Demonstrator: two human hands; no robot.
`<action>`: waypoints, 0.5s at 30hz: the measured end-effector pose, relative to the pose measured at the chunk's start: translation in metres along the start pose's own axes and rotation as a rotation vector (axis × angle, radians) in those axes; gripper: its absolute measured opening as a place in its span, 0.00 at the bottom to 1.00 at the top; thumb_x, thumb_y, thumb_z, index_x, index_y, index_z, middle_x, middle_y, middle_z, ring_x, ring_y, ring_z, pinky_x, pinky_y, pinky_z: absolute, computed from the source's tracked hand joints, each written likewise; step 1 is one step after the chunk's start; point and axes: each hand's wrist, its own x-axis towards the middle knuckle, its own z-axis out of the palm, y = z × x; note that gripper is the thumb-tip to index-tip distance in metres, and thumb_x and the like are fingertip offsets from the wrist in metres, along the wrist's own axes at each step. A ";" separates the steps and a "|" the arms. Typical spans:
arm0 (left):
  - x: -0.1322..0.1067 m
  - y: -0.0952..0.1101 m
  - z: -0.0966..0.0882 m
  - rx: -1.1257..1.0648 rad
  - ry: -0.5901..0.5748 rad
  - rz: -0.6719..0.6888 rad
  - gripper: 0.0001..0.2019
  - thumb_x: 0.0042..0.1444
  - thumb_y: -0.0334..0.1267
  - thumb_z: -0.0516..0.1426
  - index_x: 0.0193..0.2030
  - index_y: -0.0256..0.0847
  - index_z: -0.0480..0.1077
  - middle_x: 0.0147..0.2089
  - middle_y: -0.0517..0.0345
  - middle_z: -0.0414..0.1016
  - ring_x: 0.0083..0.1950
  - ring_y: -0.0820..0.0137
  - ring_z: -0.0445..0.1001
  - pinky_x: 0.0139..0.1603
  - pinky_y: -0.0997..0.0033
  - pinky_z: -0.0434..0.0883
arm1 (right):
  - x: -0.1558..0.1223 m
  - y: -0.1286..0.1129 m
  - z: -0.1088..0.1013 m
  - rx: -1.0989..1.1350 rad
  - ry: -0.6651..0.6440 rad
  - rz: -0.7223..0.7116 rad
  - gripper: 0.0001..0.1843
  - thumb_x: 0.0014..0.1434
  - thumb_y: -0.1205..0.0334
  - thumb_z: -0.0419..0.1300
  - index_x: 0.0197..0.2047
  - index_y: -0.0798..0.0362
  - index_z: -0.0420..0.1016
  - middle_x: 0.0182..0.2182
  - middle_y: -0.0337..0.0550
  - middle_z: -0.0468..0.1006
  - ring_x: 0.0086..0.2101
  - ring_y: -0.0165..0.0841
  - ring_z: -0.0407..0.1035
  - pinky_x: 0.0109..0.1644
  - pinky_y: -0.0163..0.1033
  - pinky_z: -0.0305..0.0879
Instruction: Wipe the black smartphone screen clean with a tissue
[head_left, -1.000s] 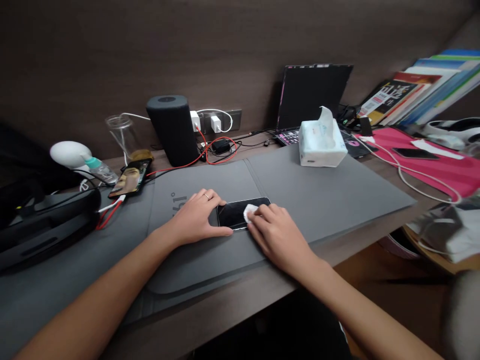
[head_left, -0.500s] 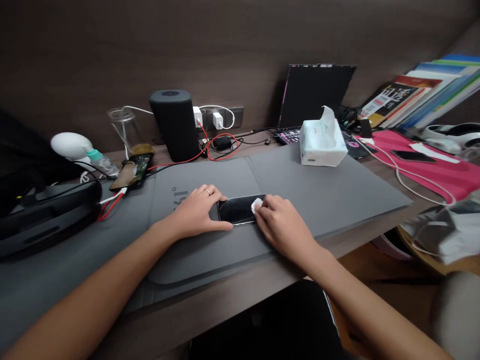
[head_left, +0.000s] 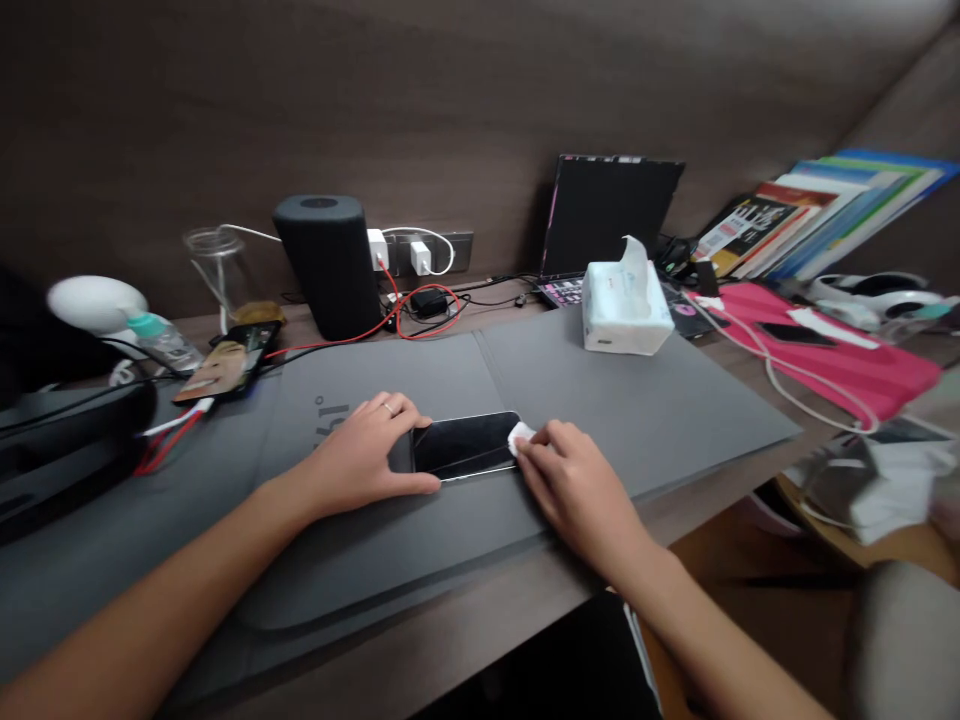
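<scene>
A black smartphone (head_left: 466, 445) with a silvery edge lies screen up on the grey desk mat (head_left: 585, 410). My left hand (head_left: 367, 450) grips its left end, thumb on the near edge and fingers on the far edge. A small wad of white tissue (head_left: 519, 437) is pinched in the fingertips of my right hand (head_left: 574, 485). The wad touches the phone's right end. My right hand's lower fingers are curled and partly hidden.
Behind the phone stand a tissue pack (head_left: 626, 310), a laptop (head_left: 611, 215) and a black speaker (head_left: 330, 265). Red and black cables (head_left: 427, 305) run along the wall. At left are a second phone (head_left: 229, 362), a spray bottle (head_left: 161, 340) and a glass jar (head_left: 225, 275). Books (head_left: 810, 220) lean at right.
The tissue and my right hand have shifted slightly toward the phone's right end. My left hand keeps its hold. The whole view has shifted a little as the camera moved.
</scene>
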 end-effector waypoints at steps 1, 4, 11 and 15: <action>0.000 -0.001 0.001 -0.006 0.003 0.011 0.28 0.55 0.62 0.59 0.53 0.43 0.69 0.51 0.52 0.70 0.51 0.57 0.67 0.52 0.56 0.67 | -0.002 -0.002 0.000 0.012 -0.003 0.013 0.17 0.70 0.63 0.48 0.41 0.57 0.77 0.35 0.52 0.73 0.34 0.37 0.65 0.39 0.44 0.61; -0.001 -0.005 0.006 -0.022 0.049 0.042 0.28 0.53 0.63 0.60 0.51 0.44 0.70 0.47 0.53 0.71 0.49 0.57 0.68 0.51 0.56 0.67 | -0.005 -0.014 0.001 0.037 -0.026 0.029 0.16 0.70 0.63 0.49 0.46 0.56 0.77 0.37 0.52 0.74 0.36 0.38 0.65 0.40 0.45 0.61; -0.001 -0.013 0.014 -0.008 0.106 0.026 0.29 0.49 0.66 0.60 0.47 0.45 0.71 0.45 0.55 0.71 0.47 0.57 0.68 0.49 0.56 0.66 | 0.000 -0.022 0.008 0.119 -0.084 0.008 0.16 0.70 0.62 0.49 0.51 0.53 0.77 0.43 0.53 0.75 0.40 0.39 0.65 0.43 0.46 0.63; 0.002 -0.004 0.006 -0.005 0.061 0.011 0.30 0.49 0.66 0.60 0.50 0.45 0.70 0.47 0.53 0.71 0.49 0.57 0.68 0.51 0.56 0.67 | 0.013 -0.023 0.012 0.236 -0.075 -0.065 0.14 0.70 0.62 0.51 0.51 0.52 0.76 0.46 0.52 0.77 0.45 0.41 0.67 0.47 0.49 0.66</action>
